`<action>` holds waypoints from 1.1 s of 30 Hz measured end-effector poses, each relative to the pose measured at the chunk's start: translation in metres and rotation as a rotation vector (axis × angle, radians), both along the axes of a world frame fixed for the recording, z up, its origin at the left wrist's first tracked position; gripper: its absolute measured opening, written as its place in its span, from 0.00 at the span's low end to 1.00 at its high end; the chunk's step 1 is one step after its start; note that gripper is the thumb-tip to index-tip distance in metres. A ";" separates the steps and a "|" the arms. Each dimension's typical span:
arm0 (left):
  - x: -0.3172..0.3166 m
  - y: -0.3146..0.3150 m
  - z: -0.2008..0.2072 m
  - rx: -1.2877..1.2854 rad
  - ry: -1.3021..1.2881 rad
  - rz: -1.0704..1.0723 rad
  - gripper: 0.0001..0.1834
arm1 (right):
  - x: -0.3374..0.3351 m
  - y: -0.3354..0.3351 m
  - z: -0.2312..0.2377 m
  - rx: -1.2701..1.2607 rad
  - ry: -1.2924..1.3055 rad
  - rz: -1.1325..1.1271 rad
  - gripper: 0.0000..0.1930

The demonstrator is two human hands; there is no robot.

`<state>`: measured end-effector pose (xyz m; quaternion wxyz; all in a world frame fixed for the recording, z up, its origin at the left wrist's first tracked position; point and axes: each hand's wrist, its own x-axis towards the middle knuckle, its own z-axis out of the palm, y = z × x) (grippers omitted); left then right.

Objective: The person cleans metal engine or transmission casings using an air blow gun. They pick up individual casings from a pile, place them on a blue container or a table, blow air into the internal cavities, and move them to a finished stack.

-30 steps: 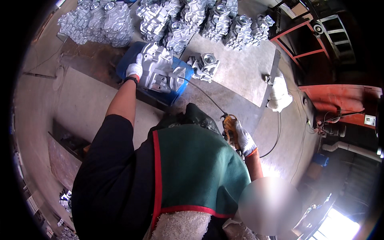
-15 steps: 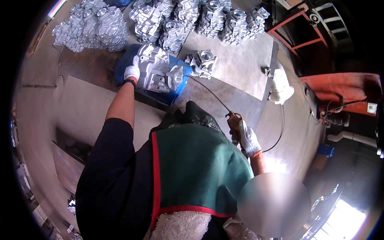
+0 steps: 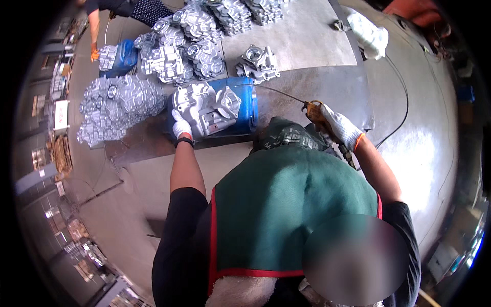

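My left hand (image 3: 181,125), in a white knit glove, grips the near left edge of a silver metal casting (image 3: 197,97). Its thumb lies up against the metal, and the other fingers are mostly hidden. That casting rests tilted on a blue plastic container (image 3: 249,105). To the right, my right hand (image 3: 341,126), gloved in white with an orange cuff, is closed around a yellow-brown air blow gun (image 3: 318,116). A long, thin, curved nozzle (image 3: 279,91) runs from the gun to the casting's right side. Whether its tip touches the metal I cannot tell.
Stacked castings (image 3: 120,105) stand left and beyond, with a single casting (image 3: 258,64) on the metal tabletop (image 3: 312,41). A dark hose (image 3: 406,97) loops at right near a white wrapped bundle (image 3: 369,33). At far left, another person's orange-gloved hand (image 3: 94,52) is beside a casting on another blue container.
The view has shifted, bringing the other person into sight. My right hand with the blow gun has come up level with the blue container; my left hand stays on the casting.
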<state>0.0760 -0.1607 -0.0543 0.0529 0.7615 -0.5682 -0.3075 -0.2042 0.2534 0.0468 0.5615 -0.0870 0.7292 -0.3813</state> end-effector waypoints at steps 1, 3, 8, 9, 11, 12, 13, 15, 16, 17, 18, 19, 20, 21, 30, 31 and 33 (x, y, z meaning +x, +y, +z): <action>0.006 -0.005 -0.006 -0.023 0.054 0.046 0.57 | 0.002 -0.004 0.004 0.003 -0.006 0.013 0.35; 0.007 -0.007 -0.007 -0.058 0.016 0.037 0.58 | 0.006 -0.006 0.002 -0.040 -0.065 -0.027 0.35; -0.006 0.006 0.008 -0.041 0.048 0.073 0.58 | 0.011 -0.008 -0.023 -0.073 -0.139 -0.059 0.28; -0.003 0.007 0.008 -0.053 0.063 0.075 0.58 | 0.014 -0.016 -0.009 -0.055 -0.136 -0.029 0.28; -0.001 0.006 0.004 -0.077 0.100 0.074 0.57 | 0.010 -0.020 0.005 -0.024 -0.183 0.012 0.26; -0.003 0.005 0.003 -0.074 0.120 0.079 0.57 | 0.007 -0.014 -0.012 -0.065 -0.179 -0.028 0.25; -0.004 0.004 0.001 -0.069 0.133 0.082 0.57 | 0.007 -0.004 -0.044 -0.105 -0.179 -0.069 0.25; -0.003 0.005 0.001 -0.056 0.157 0.098 0.56 | 0.008 -0.001 -0.050 -0.147 -0.199 -0.116 0.26; -0.005 0.007 0.005 -0.045 0.170 0.099 0.56 | 0.009 0.000 -0.051 -0.168 -0.209 -0.142 0.27; -0.007 0.008 0.007 -0.033 0.182 0.101 0.56 | 0.009 -0.001 -0.051 -0.124 -0.212 -0.131 0.27; -0.001 0.005 0.004 -0.015 0.150 0.110 0.56 | 0.013 -0.008 -0.040 -0.077 -0.163 -0.089 0.28; 0.005 -0.003 -0.003 0.008 0.122 0.116 0.56 | 0.017 -0.015 -0.028 -0.025 -0.113 -0.051 0.28; 0.011 -0.008 -0.007 0.027 0.091 0.130 0.55 | 0.016 -0.024 -0.003 0.045 -0.094 0.060 0.28; 0.009 -0.008 -0.007 0.021 0.101 0.127 0.55 | 0.017 -0.023 -0.002 0.017 -0.112 0.019 0.28; -0.002 0.006 0.010 0.012 0.055 0.097 0.55 | 0.014 0.013 -0.021 0.039 0.019 0.004 0.34; -0.004 0.006 0.010 0.015 0.081 0.098 0.55 | 0.018 0.016 -0.038 -0.004 0.023 -0.028 0.34; -0.001 0.006 0.007 0.016 0.128 0.112 0.55 | 0.022 0.012 -0.039 0.043 0.067 -0.037 0.35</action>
